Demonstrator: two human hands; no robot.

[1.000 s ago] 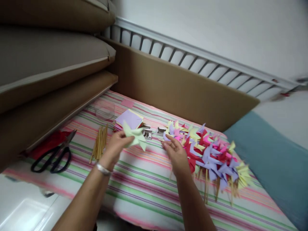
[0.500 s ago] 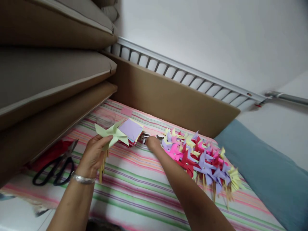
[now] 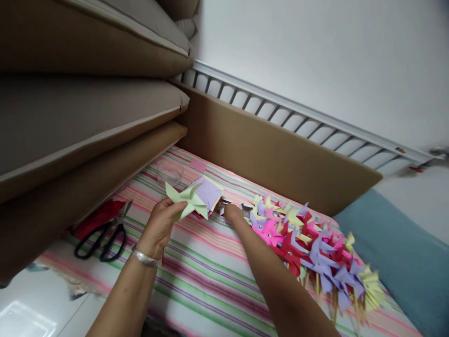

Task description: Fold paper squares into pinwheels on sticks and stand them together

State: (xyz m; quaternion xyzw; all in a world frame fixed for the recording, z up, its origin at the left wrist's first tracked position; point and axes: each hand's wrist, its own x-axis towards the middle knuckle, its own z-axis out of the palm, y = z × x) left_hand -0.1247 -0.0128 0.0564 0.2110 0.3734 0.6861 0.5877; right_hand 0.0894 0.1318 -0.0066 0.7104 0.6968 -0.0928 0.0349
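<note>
My left hand is closed on a pale green paper pinwheel, thumb on its front. Just beyond the pinwheel lies a stack of coloured paper squares with a lilac sheet on top. My right hand reaches down to the right of that stack, beside something with a dark-and-white pattern. Its fingers are hidden behind the hand itself, so what they touch does not show. To the right of my right forearm spreads a pile of finished pinwheels in red, pink, lilac and yellow on wooden sticks.
Black-handled scissors lie at the left by some red material. A clear container and a pink paper piece sit at the back of the striped cloth. Stacked cushions rise on the left; a brown board stands behind.
The camera view has turned, so the whole scene sits farther right. My left hand still holds the green pinwheel, and my right hand stays down beside the paper stack.
</note>
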